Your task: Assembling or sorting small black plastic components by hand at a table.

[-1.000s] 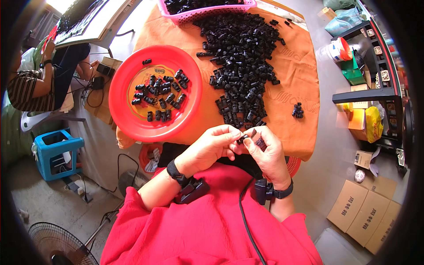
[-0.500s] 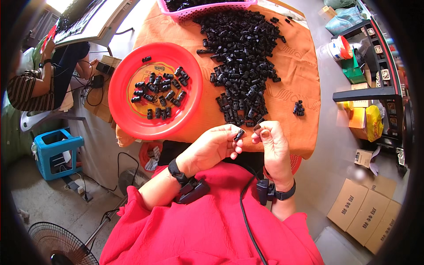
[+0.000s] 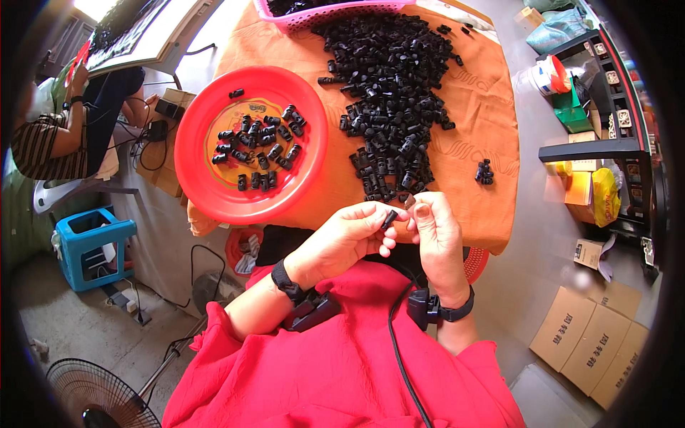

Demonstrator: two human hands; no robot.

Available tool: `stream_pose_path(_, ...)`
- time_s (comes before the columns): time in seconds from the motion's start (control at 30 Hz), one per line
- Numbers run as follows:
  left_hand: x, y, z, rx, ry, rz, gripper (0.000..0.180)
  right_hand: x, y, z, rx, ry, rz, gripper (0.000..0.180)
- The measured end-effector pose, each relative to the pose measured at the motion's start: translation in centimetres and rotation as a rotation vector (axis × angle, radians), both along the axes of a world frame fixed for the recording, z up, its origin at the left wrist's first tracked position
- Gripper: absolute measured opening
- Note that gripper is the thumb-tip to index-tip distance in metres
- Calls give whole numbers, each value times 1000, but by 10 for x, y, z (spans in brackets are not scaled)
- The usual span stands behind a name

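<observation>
Black cylinder (image 3: 389, 220), small, pinched between thumb and fingers of the left hand (image 3: 341, 235); I read its long axis as slanting away from the torso and slightly right. The right hand (image 3: 441, 232), just beside it, pinches a small brown piece (image 3: 409, 202), kind unclear; I cannot tell whether the two touch. Both hands are at the near edge of the table (image 3: 467, 225). Just beyond the fingertips: near end of a pile of black pieces (image 3: 392, 121). Left of the pile, a red tray (image 3: 191, 150) with more; a strip of orange cloth (image 3: 337, 171) between. Right, a small black cluster (image 3: 484, 172); I judge sideways room widest there. Farthest, a pink basket (image 3: 303, 21).
</observation>
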State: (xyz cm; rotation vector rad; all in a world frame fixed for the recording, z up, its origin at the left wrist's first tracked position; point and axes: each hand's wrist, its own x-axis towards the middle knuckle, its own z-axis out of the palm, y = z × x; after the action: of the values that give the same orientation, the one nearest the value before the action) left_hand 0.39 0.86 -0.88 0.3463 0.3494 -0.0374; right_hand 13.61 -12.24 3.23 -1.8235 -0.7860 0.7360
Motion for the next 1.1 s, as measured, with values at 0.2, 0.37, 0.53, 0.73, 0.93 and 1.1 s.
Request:
stream_pose_path(0.2, 0, -2, -2, 67, 44, 43, 28, 0, -2, -4, 41, -119, -33, 20)
stream_pose_path(0.37, 0, -5, -15, 45, 54, 68, 24, -9, 3, 8, -36, -195, 85, 39)
stream_pose_path(0.53, -2, -7, -16, 48, 70, 60, 21, -9, 6, 8, 16, -326, 171, 33)
stream_pose_path(0.73, -4, -7, -10, 61, 45, 65, 20, -6, 1, 9, 48, -80, 125, 20)
stream_pose_path(0.93, -2, -7, 0, 152, 63, 37, 27, -7, -1, 3, -38, -162, 34, 15)
stream_pose_path(1.1, -1, -11, 2, 194, 73, 77, 25, -16, 10, 1, -52, -536, 32, 24)
